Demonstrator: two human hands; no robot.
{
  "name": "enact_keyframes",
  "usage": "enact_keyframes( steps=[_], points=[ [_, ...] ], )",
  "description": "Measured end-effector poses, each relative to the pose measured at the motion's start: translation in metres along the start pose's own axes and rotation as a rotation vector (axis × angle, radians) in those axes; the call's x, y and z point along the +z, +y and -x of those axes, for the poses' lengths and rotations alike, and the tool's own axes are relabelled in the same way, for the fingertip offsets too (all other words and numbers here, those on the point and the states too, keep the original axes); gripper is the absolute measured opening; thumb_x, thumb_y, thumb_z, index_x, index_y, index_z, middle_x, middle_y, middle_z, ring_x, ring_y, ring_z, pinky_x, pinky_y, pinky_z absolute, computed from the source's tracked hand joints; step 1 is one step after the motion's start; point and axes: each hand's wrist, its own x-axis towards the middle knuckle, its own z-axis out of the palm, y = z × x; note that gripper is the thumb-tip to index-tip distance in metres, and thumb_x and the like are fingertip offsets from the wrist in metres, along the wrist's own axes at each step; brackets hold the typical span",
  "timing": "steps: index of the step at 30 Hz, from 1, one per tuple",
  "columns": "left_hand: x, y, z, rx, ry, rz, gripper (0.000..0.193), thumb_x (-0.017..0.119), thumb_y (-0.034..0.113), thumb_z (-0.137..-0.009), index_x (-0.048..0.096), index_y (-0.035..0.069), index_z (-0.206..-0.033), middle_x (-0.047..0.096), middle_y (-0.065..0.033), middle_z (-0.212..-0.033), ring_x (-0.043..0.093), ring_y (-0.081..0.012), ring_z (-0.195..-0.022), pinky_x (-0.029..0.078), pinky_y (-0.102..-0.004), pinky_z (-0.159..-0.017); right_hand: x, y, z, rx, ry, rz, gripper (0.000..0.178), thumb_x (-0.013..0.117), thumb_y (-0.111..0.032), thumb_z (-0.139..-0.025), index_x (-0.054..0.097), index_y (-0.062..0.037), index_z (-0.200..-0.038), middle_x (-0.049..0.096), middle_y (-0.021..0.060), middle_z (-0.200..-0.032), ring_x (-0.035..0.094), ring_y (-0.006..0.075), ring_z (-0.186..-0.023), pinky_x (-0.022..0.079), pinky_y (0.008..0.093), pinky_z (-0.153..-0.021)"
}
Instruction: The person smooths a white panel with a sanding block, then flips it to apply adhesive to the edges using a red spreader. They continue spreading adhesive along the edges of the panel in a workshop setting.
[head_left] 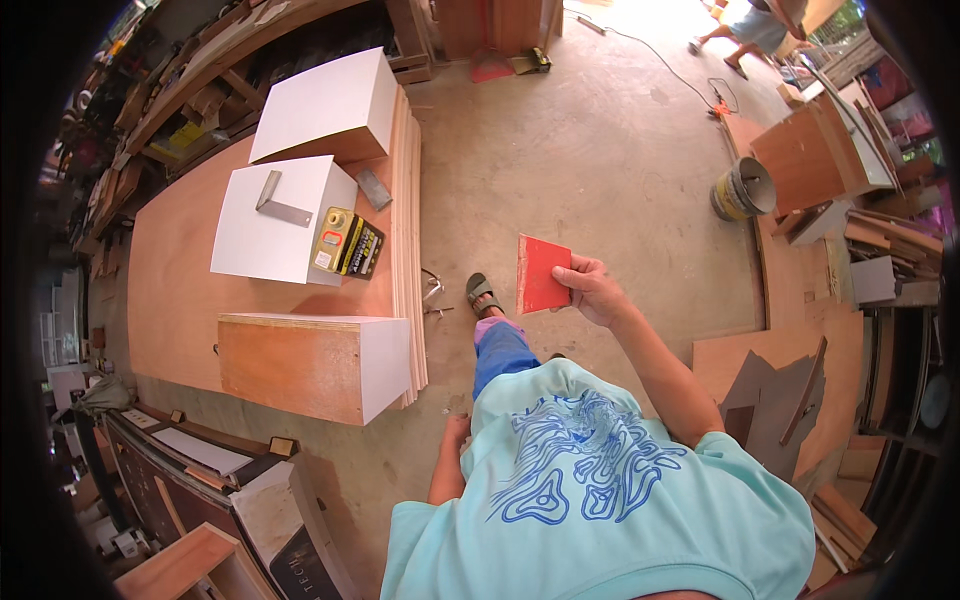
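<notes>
My right hand (pixel 592 289) is closed on the edge of a flat red square piece (pixel 540 275), thumb on its face, and holds it out over the floor in front of me. Its left edge is pale and looks worn. My left hand (pixel 458 428) hangs low beside my body, close to my shirt; its fingers do not show well enough to tell what they do. Nearest to that hand is a box with a brown wooden face and white side (pixel 290 365), on the stack of wood sheets (pixel 180 310).
On the stack also stand white boxes (pixel 320 100), a metal square (pixel 284 208), a yellow-black can (pixel 347 243) and a grey block (pixel 374 188). At right are a bucket (pixel 743 190) and wood offcuts (pixel 900 235). A cord (pixel 660 62) crosses the floor; another person (pixel 755 32) walks far right.
</notes>
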Motion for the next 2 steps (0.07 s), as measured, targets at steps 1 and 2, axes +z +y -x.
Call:
enact_keyframes(
  steps=[1, 2],
  points=[
    [-0.009, 0.003, -0.014, -0.067, -0.010, -0.137, 0.037, 0.058, 0.029, -0.084, 0.063, 0.008, -0.114, 0.065, -0.0106, -0.104, 0.063, -0.0286, -0.088, 0.050, -0.0469, -0.071, 0.014, -0.010, -0.020, 0.000, -0.041, 0.051, 0.041, 0.061, -0.023, -0.093, 0.055, -0.0017, -0.127, 0.066, 0.0090, -0.111, 0.067, 0.0167, -0.090, 0.057, 0.0330, -0.070],
    [-0.026, 0.009, -0.022, -0.067, 0.013, -0.102, 0.037, 0.058, 0.029, -0.084, 0.063, 0.008, -0.114, 0.065, -0.0106, -0.104, 0.063, -0.0286, -0.088, 0.050, -0.0469, -0.071, 0.020, -0.017, -0.042, 0.024, -0.045, 0.144, 0.046, 0.064, -0.024, -0.091, 0.053, -0.0016, -0.130, 0.065, 0.0095, -0.116, 0.067, 0.0189, -0.097, 0.057, 0.0334, -0.074]
  ],
)
